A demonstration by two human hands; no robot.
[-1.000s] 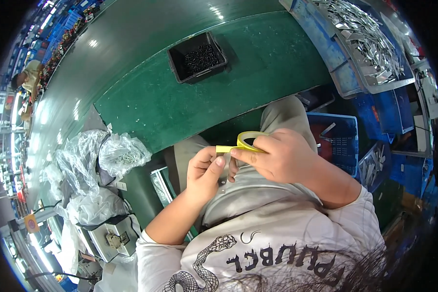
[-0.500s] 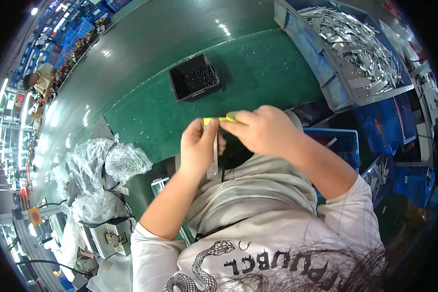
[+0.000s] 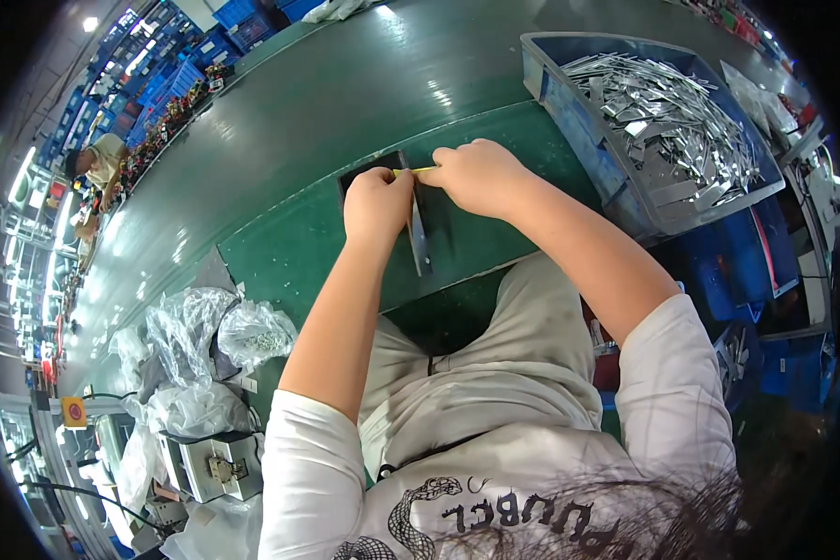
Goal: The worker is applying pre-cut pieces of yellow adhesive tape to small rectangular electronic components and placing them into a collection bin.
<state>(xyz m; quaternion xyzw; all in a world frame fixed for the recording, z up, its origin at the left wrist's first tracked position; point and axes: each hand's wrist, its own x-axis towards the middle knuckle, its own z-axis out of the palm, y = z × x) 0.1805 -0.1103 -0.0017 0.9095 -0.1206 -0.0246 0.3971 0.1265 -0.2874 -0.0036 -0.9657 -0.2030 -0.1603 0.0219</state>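
Note:
Out over the green work surface, my left hand is closed on a long flat metal strip, which hangs down past the fingers toward me. A narrow yellow strip, tape-like in look, spans the gap between my two hands at the metal strip's far end. My right hand pinches the other end of the yellow strip, its fingers curled. Right behind my hands stands a black bin, mostly hidden by them; its contents are covered from sight.
To the far right sits a large blue-grey crate full of loose metal strips. Clear plastic bags lie heaped at the left, above a boxy metal device. Another person is at the far left beside a row of small parts.
Both hands have moved away from my body, over the black bin, carrying the metal strip and the yellow strip. The bin's black contents, visible before, are now covered.

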